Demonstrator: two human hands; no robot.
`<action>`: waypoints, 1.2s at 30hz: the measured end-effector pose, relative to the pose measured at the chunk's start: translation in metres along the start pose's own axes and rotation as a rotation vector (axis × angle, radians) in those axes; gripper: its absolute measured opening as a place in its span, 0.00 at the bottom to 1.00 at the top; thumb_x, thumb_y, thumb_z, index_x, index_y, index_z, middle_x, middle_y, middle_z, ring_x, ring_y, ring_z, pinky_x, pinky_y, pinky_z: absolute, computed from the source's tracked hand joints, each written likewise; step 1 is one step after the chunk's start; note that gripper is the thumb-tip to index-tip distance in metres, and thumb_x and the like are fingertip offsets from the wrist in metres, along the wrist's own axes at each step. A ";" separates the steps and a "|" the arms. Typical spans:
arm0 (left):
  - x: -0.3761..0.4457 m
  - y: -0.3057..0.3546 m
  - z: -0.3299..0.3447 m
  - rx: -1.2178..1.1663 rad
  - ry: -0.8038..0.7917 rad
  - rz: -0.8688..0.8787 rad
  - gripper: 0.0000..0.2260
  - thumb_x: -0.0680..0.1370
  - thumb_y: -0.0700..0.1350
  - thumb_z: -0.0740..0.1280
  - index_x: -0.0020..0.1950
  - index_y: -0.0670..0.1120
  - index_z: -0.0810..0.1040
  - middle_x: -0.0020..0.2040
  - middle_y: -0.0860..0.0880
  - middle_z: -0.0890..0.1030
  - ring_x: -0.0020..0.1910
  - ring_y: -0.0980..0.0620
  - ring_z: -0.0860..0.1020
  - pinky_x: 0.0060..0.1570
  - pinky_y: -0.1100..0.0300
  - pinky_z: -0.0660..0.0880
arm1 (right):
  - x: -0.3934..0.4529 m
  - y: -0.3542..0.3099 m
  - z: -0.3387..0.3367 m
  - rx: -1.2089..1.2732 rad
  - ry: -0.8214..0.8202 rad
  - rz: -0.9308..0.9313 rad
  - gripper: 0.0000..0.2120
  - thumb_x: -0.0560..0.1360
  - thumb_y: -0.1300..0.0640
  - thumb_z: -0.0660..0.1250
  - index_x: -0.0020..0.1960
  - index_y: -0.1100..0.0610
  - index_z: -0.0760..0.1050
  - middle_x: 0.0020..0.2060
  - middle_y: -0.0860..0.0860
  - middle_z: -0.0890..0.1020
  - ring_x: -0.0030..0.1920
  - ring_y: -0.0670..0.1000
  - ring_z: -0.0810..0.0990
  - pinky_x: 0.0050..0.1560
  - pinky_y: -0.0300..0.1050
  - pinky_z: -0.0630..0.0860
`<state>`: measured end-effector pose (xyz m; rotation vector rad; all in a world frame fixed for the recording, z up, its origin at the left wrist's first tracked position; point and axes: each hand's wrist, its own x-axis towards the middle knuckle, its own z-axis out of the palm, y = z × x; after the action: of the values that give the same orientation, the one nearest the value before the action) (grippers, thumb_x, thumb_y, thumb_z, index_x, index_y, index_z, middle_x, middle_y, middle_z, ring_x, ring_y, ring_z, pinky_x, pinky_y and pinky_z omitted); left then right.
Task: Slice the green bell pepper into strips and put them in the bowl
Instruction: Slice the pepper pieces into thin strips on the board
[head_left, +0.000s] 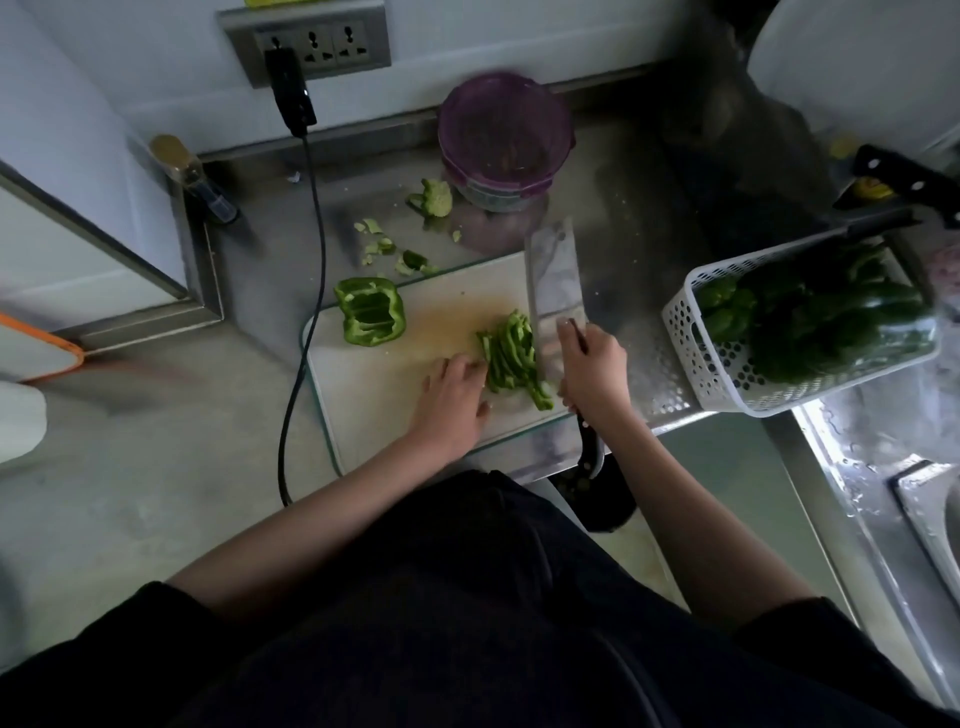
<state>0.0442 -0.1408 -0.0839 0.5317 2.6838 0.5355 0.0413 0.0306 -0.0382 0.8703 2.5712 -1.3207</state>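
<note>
A: Where's the pepper right now?

B: Two lots, both on the white cutting board (395, 384). A heap of thin green strips (511, 358) lies near the board's right side, and an uncut half pepper (370, 318), hollow side up and glossy, sits at the board's far left corner.

A: And the hands?

B: The left hand (454, 397) rests on the board just left of the strips, its fingers reaching in to touch them, fairly straight, holding nothing that I can see. The right hand (592, 369) has a closed grip on the cleaver (555, 291) by its dark handle; the broad, flat steel blade lies just right of the strips, pointing away from the person.

A: So which step is this?

B: My guess is gathering: the strips look cut, hemmed between fingers and blade. Next they need scooping up and carrying to the bowl (505, 140), a round purple plastic one beyond the board's far edge. Loose, slick strips may scatter, so the blade probably needs to slide beneath them.

A: Anything else nearby?

B: Stem and seed trimmings (435, 196) on the steel desk (613, 197) beyond the board, and a white perforated basket (727, 374) of dark peppers to the board's right.
</note>
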 end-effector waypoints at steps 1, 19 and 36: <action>0.001 0.001 0.000 0.010 -0.009 0.004 0.22 0.78 0.48 0.62 0.71 0.44 0.66 0.65 0.44 0.66 0.64 0.43 0.64 0.63 0.50 0.64 | 0.000 0.004 -0.006 0.023 0.025 0.019 0.18 0.80 0.48 0.58 0.34 0.54 0.68 0.30 0.54 0.75 0.27 0.55 0.77 0.23 0.44 0.72; 0.049 0.031 -0.004 -0.433 -0.154 -0.073 0.23 0.72 0.40 0.71 0.65 0.41 0.70 0.54 0.43 0.75 0.48 0.49 0.78 0.52 0.56 0.75 | 0.011 0.027 -0.025 -0.238 -0.060 0.028 0.19 0.80 0.46 0.56 0.51 0.60 0.76 0.37 0.57 0.79 0.35 0.59 0.81 0.37 0.58 0.81; 0.032 0.007 -0.002 0.255 -0.227 -0.017 0.46 0.74 0.71 0.47 0.74 0.37 0.33 0.75 0.39 0.34 0.74 0.44 0.32 0.73 0.48 0.34 | 0.009 0.027 -0.027 -0.410 0.079 -0.060 0.18 0.81 0.45 0.54 0.43 0.57 0.71 0.35 0.56 0.78 0.35 0.59 0.78 0.37 0.52 0.78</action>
<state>0.0175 -0.1216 -0.0877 0.5985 2.5477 0.1184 0.0524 0.0681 -0.0443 0.7826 2.7979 -0.7356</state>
